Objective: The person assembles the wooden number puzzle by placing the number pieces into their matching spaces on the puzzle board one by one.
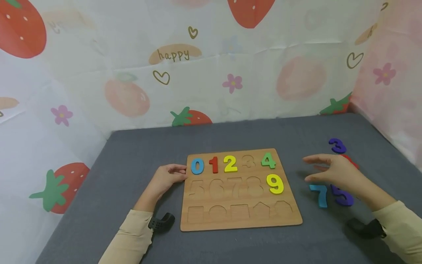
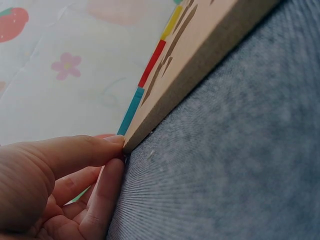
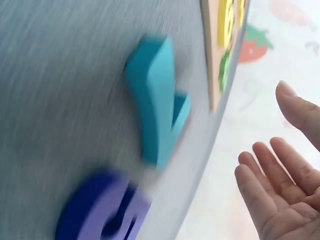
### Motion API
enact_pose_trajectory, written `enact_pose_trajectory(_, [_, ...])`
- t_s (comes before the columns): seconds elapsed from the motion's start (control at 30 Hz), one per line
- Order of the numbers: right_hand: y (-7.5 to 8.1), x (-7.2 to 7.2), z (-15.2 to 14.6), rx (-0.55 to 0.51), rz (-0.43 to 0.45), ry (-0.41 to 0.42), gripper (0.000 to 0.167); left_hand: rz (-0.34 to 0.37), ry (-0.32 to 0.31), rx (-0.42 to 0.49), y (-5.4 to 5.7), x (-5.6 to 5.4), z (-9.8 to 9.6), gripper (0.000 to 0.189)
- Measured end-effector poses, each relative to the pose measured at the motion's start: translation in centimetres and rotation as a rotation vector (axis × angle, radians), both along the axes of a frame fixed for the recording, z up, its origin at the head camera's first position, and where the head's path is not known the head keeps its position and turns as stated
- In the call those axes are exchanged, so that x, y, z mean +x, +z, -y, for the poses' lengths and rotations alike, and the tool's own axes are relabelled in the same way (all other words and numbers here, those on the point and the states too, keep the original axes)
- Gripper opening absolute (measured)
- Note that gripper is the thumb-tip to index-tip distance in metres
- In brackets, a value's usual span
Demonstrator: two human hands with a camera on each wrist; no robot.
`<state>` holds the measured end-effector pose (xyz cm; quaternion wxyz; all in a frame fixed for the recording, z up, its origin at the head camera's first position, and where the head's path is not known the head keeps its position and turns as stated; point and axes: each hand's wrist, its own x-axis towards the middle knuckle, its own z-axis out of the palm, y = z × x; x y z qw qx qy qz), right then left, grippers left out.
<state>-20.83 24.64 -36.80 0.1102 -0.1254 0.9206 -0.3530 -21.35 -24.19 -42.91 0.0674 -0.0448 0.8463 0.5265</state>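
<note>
A wooden number puzzle board (image 1: 242, 216) lies on the cloth, and my left hand (image 1: 166, 179) holds its left edge near the blue 0 (image 1: 197, 166). In the left wrist view the thumb (image 2: 85, 152) touches the board's corner, with the other fingers bent beside it. My right hand (image 1: 336, 172) is raised to the right of the board, holding nothing, fingers apart. Close below it are a blue 7 (image 1: 321, 196) and a purple 5 (image 1: 344, 197). A red piece (image 1: 349, 160) is mostly hidden behind this hand. Beyond lies a purple 3 (image 1: 337, 146).
Seated in the board are a red 1 (image 1: 214, 165), a yellow 2 (image 1: 230, 164), a green 4 (image 1: 268, 160) and a yellow 9 (image 1: 275, 184). Its other outlined recesses hold no pieces. A patterned curtain (image 1: 204, 88) hangs behind the grey cloth (image 1: 145, 146).
</note>
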Motion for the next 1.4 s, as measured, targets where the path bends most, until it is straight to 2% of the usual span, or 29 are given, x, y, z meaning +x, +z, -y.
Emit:
enact_pose_trajectory(0.3, [0.2, -1.3, -4.7, 0.098, -0.005, -0.039, 0.078, 0.003, -0.002, -0.009, 0.0, -0.1, -0.1, 0.042])
enact_pose_trajectory(0.43, [-0.2, -2.2, -6.6, 0.116, 0.021, -0.065, 0.081, 0.012, 0.012, -0.013, -0.2, -0.2, 0.0, 0.042])
enact_pose_trajectory(0.67, [-1.1, -3.7, -9.0, 0.229, 0.053, -0.081, 0.09, 0.011, 0.008, -0.015, -0.4, -0.2, 0.2, 0.042])
enact_pose_trajectory(0.77, [-1.4, -4.1, -9.6, 0.239, 0.055, -0.065, 0.09, 0.009, 0.007, -0.018, -0.4, -0.2, 0.2, 0.042])
enact_pose_trajectory(1.0, [-1.7, -4.8, -10.3, 0.231, 0.117, -0.058, 0.096, -0.003, 0.0, -0.029, -0.6, -0.4, 0.3, 0.043])
enact_pose_trajectory(1.17, [-1.9, -5.1, -10.7, 0.252, 0.115, -0.051, 0.101, 0.004, 0.001, -0.025, -0.7, -0.3, 0.2, 0.044])
enact_pose_trajectory(1.4, [-2.2, -5.4, -11.0, 0.276, 0.087, -0.043, 0.092, 0.0, 0.005, -0.022, -0.6, -0.3, 0.2, 0.043])
